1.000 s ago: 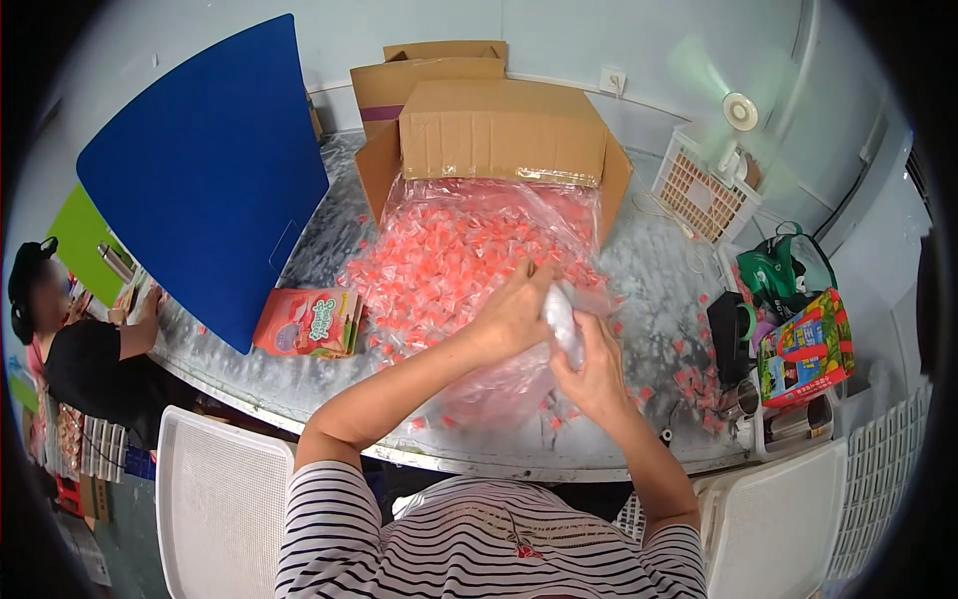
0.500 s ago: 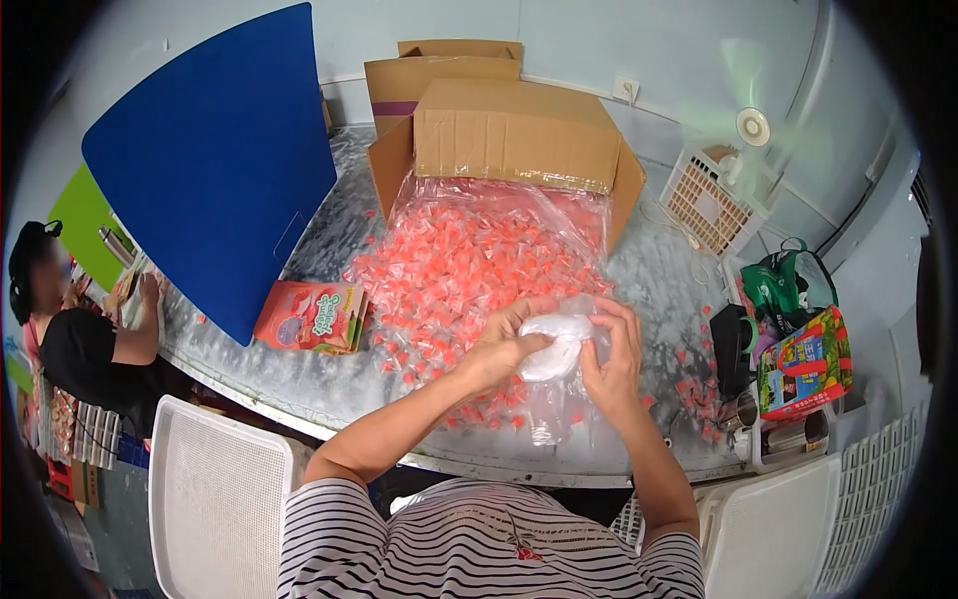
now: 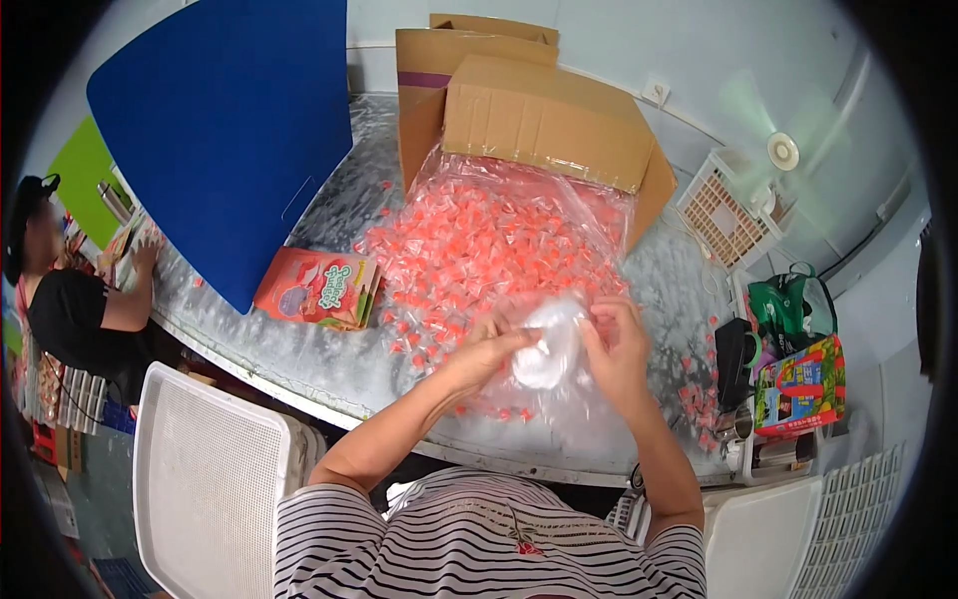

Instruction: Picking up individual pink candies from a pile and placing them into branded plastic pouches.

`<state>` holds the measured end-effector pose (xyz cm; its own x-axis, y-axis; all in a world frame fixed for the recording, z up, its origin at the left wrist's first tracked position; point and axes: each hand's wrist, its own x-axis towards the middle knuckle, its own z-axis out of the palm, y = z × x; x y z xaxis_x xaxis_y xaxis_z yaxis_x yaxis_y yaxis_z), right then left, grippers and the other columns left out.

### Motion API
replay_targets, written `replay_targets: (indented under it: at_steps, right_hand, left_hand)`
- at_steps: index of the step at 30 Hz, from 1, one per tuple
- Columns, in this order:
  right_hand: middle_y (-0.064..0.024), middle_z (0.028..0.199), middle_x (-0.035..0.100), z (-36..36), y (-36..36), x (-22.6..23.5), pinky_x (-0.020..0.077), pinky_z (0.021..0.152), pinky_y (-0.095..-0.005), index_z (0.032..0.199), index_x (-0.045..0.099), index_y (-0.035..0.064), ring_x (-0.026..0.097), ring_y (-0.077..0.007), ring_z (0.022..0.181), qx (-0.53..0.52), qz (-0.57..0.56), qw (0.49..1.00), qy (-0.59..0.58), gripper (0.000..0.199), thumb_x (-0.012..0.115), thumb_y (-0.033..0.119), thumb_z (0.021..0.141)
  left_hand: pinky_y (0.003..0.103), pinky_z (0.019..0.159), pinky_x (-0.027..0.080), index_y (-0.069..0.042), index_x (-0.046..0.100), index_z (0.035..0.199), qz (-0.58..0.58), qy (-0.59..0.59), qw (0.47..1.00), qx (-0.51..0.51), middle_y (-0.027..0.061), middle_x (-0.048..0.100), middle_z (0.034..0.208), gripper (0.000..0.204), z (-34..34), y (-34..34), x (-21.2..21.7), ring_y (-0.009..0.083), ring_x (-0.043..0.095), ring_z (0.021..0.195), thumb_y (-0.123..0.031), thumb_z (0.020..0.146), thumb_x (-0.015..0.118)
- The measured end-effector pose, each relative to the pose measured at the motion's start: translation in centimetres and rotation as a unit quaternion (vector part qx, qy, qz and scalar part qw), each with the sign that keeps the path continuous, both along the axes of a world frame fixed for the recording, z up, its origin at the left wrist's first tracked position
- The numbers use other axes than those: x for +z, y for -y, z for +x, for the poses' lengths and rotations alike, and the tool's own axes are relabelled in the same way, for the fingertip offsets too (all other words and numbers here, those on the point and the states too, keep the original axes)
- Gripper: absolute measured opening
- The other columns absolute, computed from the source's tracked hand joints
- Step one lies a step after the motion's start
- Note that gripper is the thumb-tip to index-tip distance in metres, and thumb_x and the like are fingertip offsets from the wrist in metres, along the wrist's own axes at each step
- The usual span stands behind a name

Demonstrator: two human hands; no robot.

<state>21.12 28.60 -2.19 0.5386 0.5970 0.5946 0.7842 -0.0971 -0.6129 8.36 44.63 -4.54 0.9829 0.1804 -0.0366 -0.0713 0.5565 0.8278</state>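
In front of my chest I hold a thin clear plastic bag [image 3: 577, 394] between both hands, with a white, soft-looking bundle [image 3: 544, 354] in or behind it; which of these I cannot tell. My left hand [image 3: 484, 351] is closed on the left side of the bag, its thumb against the white bundle. Thumb and fingers of my right hand [image 3: 617, 341] pinch the bag's upper right edge. Just beyond my hands lies a wide heap of small, clear-wrapped pink-red pieces [image 3: 509, 245], spilling from a plastic-lined cardboard box [image 3: 549, 110] tipped toward me.
Printed pink pouches [image 3: 317, 290] lie left of the heap by a tall blue partition [image 3: 220, 130]. A co-worker [image 3: 75, 299] sits beyond it. On the right are a whirring fan [image 3: 783, 150], a white crate [image 3: 728, 212] and a colourful bag [image 3: 801, 387]. White plastic trays [image 3: 210, 479] flank me.
The clear bag is spread wider and hangs more loosely, and my right hand has shifted along its edge. The whole view has tilted slightly.
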Motion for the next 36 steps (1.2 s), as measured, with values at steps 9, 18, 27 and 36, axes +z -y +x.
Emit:
replay_targets:
  at_steps: [9, 18, 27, 36]
  right_hand:
    - [-0.0081, 0.082, 0.051, -4.6, -2.5, 2.4, 0.0444, 0.054, -0.0302, 0.089, 0.056, 0.0017, 0.053, -0.0186, 0.067, 0.093, -0.071, 0.993, -0.004, 0.016, 0.069, 0.004, 0.080]
    - [-0.0078, 0.071, 0.051, -6.1, -3.5, 2.1, 0.0434, 0.052, -0.0344, 0.080, 0.054, 0.0035, 0.054, -0.0238, 0.060, 0.173, -0.026, 0.960, 0.217, 0.018, 0.067, -0.004, 0.070]
    - [-0.0064, 0.066, 0.058, -4.0, -2.9, 3.7, 0.0409, 0.047, -0.0305, 0.077, 0.059, 0.0040, 0.054, -0.0139, 0.052, 0.148, -0.230, 0.956, -0.104, 0.010, 0.067, 0.007, 0.082]
    - [-0.0008, 0.068, 0.059, 6.2, -15.7, 15.4, 0.0420, 0.047, -0.0229, 0.080, 0.060, 0.0042, 0.052, -0.0085, 0.052, 0.213, -0.077, 0.918, -0.324, 0.010, 0.061, 0.012, 0.087]
  left_hand:
    - [0.028, 0.088, 0.046, -0.001, 0.039, 0.136, 0.130, 0.127, 0.971, 0.156, 0.0092, 0.058, 0.117, 0.048, -1.8, 0.7, 1.1, 0.0130, 0.057, 0.102, 0.000, 0.090, 0.053]
    - [0.021, 0.071, 0.046, 0.001, 0.056, 0.118, 0.157, 0.015, 0.960, 0.231, 0.0001, 0.057, 0.088, 0.029, -1.9, -1.3, -2.1, 0.0060, 0.055, 0.081, 0.000, 0.089, 0.055]
    - [0.028, 0.079, 0.050, 0.001, 0.053, 0.125, 0.226, -0.003, 0.919, 0.324, 0.0067, 0.063, 0.102, 0.035, -6.0, -3.1, -6.6, 0.0135, 0.061, 0.087, -0.021, 0.098, 0.053]
    - [0.043, 0.069, 0.044, 0.000, 0.063, 0.091, 0.584, -0.177, 0.642, 0.465, 0.0175, 0.058, 0.080, 0.011, -16.3, -6.8, -15.0, 0.0356, 0.053, 0.075, -0.008, 0.085, 0.059]
